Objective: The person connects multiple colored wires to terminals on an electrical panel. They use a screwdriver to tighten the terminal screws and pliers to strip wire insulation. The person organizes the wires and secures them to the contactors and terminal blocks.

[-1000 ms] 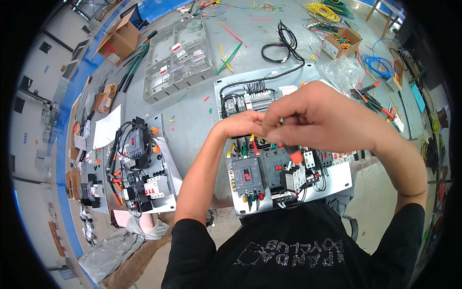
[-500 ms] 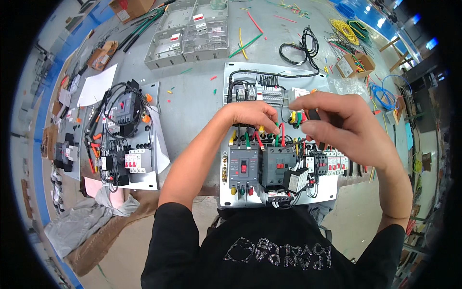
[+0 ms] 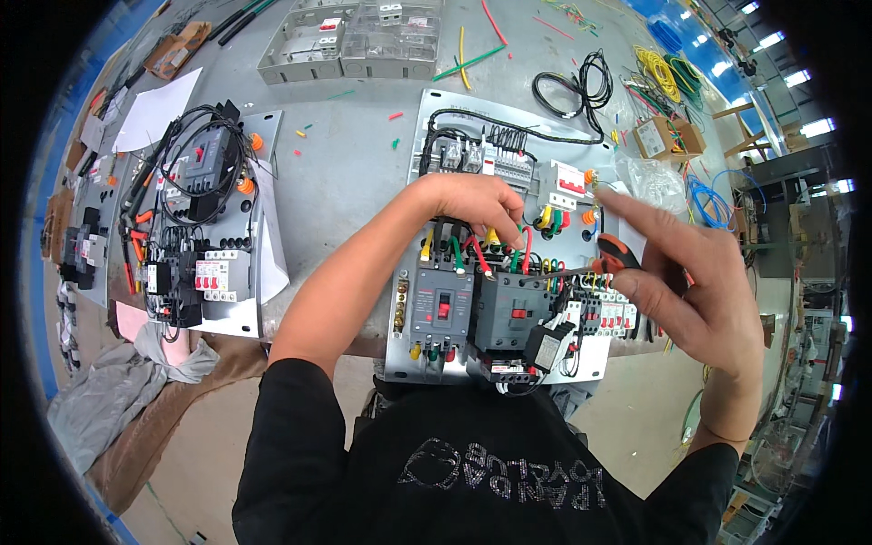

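My left hand [image 3: 481,202] reaches over the panel, its fingers bent down and closed on a wire among the yellow, green and red wires; the fingertips are partly hidden. Close to those fingers a red wire [image 3: 528,241] bends down to the dark grey contactor [image 3: 511,312]. A screwdriver with a red and black handle [image 3: 619,253] is in my right hand [image 3: 695,282], index finger raised and thumb against the handle. Its thin shaft points left, over the contactor's upper terminals. Left of the contactor sits a grey circuit breaker [image 3: 441,307] with a red switch.
A second wired panel [image 3: 241,313] lies at left beside white paper [image 3: 159,113]. Grey plastic enclosures [image 3: 304,68] stand at the back. Coiled black cable [image 3: 572,91], a cardboard box [image 3: 658,138] and a clear plastic bag [image 3: 656,184] lie on the right. Wire scraps are scattered around.
My right hand has moved slightly right and down; the screwdriver's handle and shaft now show clearly. The left hand stays at the wires. The whole view has shifted a little.
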Available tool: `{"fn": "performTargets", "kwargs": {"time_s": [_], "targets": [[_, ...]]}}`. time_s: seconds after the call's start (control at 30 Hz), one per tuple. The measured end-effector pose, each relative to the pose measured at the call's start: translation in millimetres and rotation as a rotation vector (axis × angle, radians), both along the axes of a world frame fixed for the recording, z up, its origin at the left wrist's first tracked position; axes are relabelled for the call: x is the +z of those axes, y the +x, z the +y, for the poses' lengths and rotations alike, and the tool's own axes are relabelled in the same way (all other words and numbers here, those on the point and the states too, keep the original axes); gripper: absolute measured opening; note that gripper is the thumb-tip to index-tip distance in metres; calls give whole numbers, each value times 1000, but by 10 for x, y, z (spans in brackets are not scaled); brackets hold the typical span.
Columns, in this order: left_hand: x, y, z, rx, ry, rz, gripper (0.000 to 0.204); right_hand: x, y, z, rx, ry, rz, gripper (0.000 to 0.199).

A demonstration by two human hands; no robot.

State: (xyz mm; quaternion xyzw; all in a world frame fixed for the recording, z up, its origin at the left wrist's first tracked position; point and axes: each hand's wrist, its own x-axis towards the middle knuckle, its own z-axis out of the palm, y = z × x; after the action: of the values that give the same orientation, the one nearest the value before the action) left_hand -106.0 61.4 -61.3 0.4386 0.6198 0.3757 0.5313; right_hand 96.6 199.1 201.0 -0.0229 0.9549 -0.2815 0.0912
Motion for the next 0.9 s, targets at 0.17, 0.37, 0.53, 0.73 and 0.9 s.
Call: {"fn": "performTargets", "kwargs": {"time_s": [0.17, 0.37, 0.53, 0.73, 0.9], "targets": [[-54, -22, -15, -15, 16, -20, 39, -90, -29, 155, 67, -468, -269, 40], [-8, 7, -5, -1, 42, 15, 33, -100, -51, 70, 326, 48, 214, 56], [-59, -35, -35, -18, 11, 27, 39, -183, -24, -100, 43, -75, 72, 67], [-52, -35, 7, -32, 31, 21, 41, -249, -43, 175, 116, -240, -5, 63], [-37, -7, -21, 4, 56, 11, 34, -235, -35, 225, 129, -389, -87, 63]]}}
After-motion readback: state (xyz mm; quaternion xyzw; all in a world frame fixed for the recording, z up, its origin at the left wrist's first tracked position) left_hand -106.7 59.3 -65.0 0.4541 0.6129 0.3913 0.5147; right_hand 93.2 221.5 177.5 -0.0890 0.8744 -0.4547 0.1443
